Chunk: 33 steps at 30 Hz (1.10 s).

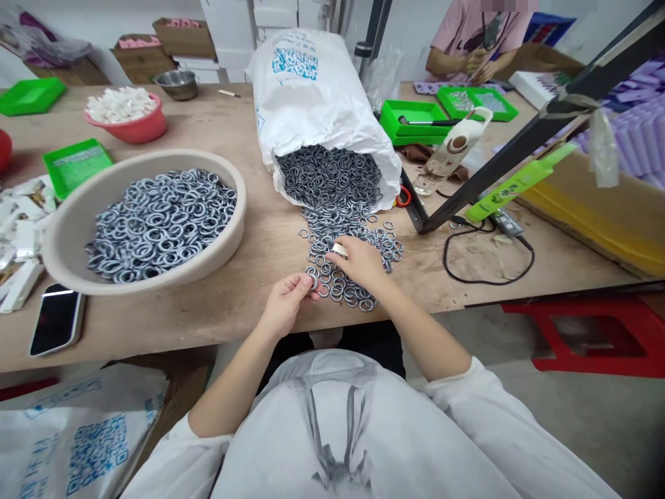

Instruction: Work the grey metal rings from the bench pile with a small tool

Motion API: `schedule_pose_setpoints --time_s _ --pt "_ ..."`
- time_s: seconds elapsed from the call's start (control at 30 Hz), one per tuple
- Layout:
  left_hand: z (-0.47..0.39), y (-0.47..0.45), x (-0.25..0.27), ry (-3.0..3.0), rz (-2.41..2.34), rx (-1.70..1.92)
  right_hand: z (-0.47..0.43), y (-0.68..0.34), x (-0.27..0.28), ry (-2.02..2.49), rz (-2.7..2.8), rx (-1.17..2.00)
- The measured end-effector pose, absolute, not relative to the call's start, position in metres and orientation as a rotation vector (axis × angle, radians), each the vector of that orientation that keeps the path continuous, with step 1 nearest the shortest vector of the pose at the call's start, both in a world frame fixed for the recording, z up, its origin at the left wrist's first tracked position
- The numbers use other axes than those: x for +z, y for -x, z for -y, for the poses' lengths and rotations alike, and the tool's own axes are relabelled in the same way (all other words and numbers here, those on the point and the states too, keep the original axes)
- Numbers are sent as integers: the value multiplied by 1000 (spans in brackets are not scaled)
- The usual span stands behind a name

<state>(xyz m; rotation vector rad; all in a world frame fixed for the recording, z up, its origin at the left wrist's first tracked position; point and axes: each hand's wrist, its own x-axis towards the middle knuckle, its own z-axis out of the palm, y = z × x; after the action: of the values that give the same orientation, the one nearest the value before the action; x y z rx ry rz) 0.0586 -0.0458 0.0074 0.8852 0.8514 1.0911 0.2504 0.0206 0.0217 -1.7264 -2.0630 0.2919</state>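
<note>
Grey rings (pixel 358 242) spill onto the table from the mouth of a white sack (pixel 322 97) lying on its side. At the near edge of this pile, my left hand (pixel 291 298) pinches one grey ring (pixel 312 277) between thumb and fingers. My right hand (pixel 358 262) is closed just above the pile, with a small white piece with a dark end (pixel 339 250) showing at its fingers. What that piece is, I cannot make out. To the left, a wide beige basin (pixel 236 215) holds a heap of similar rings (pixel 166 222).
A phone (pixel 56 319) lies by the basin. Around the back are a red bowl of white pieces (pixel 125 114), a metal bowl (pixel 176 84) and green trays (pixel 413 118). A slanted black post (pixel 499 159) and a cable (pixel 488 281) are at right. A person (pixel 475 48) sits across.
</note>
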Motion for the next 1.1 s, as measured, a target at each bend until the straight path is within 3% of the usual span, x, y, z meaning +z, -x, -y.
schedule_pose_setpoints --time_s 0.17,0.27,0.43,0.5,0.77,0.97,1.1 --pt "39 -43 5 -754 -884 1146 -42 -222 25 1843 2352 115" --pt "34 -41 7 -674 -876 1150 -45 -226 27 1785 2248 203" --pt "23 -63 8 -704 -903 1214 -16 -227 24 1286 1706 1168" --pt "22 -76 10 -802 -890 1270 1 -221 21 1137 1455 1311" --pt "27 -87 17 -944 -844 1285 24 -208 11 1061 1238 1388" --pt "34 -82 19 -784 -866 1254 27 -212 9 996 1348 1022" --pt "40 -84 21 -797 -823 1224 28 -213 15 890 1542 973"
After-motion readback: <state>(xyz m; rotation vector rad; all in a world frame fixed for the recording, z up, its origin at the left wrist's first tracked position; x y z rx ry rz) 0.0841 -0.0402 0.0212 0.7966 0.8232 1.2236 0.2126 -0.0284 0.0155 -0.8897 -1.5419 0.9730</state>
